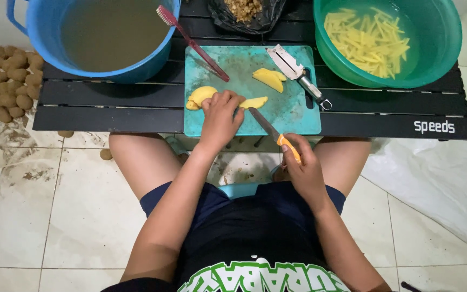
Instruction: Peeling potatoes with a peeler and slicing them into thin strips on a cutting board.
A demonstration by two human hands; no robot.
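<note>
Right now the left hand [220, 116] presses down on a peeled potato [201, 96], fingers curled over its right end and pinning it to the teal board [293, 116]. A cut slice [255, 101] lies just right of those fingertips, touching or nearly touching them. The right hand [304, 170] is closed round the orange handle of a knife [271, 132]; the blade slants up and left, its tip just beside the left fingers and the slice, not yet biting into the potato as far as I can tell.

Further from the fingers, more cut pieces [269, 79] sit toward the far edge of the board, with a metal peeler [298, 75] just right of them and a red toothbrush [190, 40] lying across the far left corner, its head over the rim of a blue tub [39, 32] of murky water.

Judging by how things lie, the work is well under way but far from over: a green basin [439, 59] beyond the right hand holds many yellow strips in water, while a heap of unpeeled potatoes [6, 81] waits on the floor well left of the left hand. A black bag [220, 19] of peelings sits at the far side of the black table [109, 103].
</note>
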